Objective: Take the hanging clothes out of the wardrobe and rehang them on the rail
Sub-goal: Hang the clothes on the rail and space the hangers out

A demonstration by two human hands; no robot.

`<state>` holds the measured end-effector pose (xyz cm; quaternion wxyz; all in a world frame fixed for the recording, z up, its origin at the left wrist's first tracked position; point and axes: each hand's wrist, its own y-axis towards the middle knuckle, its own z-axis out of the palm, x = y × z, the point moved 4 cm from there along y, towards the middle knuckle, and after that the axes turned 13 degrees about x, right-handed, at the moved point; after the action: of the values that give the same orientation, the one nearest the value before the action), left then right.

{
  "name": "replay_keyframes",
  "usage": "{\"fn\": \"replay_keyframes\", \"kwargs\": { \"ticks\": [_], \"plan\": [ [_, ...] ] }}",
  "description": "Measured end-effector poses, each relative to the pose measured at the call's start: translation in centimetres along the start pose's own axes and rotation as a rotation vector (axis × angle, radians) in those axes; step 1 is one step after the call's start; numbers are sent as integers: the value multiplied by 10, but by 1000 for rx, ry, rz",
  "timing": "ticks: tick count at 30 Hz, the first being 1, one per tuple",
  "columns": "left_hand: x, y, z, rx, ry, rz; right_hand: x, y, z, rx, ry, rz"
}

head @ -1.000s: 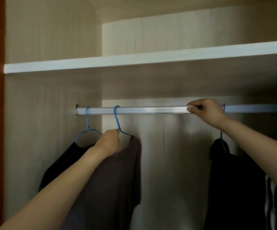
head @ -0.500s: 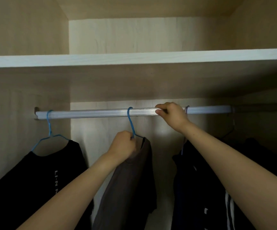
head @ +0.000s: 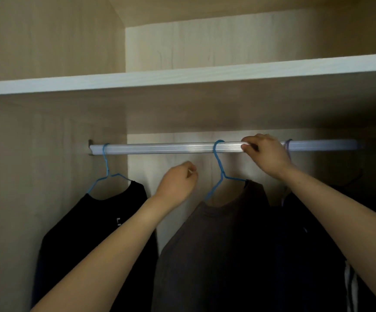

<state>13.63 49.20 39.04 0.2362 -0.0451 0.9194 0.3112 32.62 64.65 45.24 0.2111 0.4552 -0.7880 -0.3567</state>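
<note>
A silver rail [head: 160, 148] runs across the wardrobe under a shelf. At its left end a black T-shirt [head: 97, 224] hangs on a blue wire hanger [head: 106, 170]. Near the middle a brown-grey T-shirt [head: 216, 244] hangs on another blue hanger [head: 220, 170], facing me. My left hand [head: 178, 181] hovers just left of that hanger with its fingers curled and nothing in them. My right hand [head: 264, 155] grips the rail just right of the hanger's hook. Dark clothes [head: 306, 221] hang behind my right forearm, on a pale hook [head: 288, 145].
A white-edged shelf [head: 182, 75] sits close above the rail. The wardrobe's left wall [head: 36, 176] stands beside the black T-shirt. A stretch of bare rail lies between the two blue hangers. More dark garments with white stripes [head: 351, 287] fill the lower right.
My left hand has let go of the brown-grey T-shirt's hanger and moved left of it. The shirt has turned from edge-on to facing me. My right hand still grips the rail.
</note>
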Motion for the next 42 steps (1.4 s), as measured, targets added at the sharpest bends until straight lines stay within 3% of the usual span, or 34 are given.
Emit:
{"fn": "replay_keyframes", "kwargs": {
  "ticks": [7, 10, 13, 19, 26, 42],
  "plan": [
    [76, -49, -110, -387, 526, -302, -3, 5, 7, -57, -86, -12],
    [110, -65, -132, -292, 605, -582, -1, 5, 7, -60, -100, -13],
    [137, -73, -136, -134, 503, -681, 0, 4, 6, -83, -119, -28],
    [146, -68, -126, -61, 392, -457, 0, 4, 7, -55, -98, -19],
    [105, -47, -82, 47, 294, -230, 1, 4, 5, -20, -103, -5],
    [76, -32, -44, 116, 195, -157, 1, 4, 4, 9, -50, 47]
  ]
}}
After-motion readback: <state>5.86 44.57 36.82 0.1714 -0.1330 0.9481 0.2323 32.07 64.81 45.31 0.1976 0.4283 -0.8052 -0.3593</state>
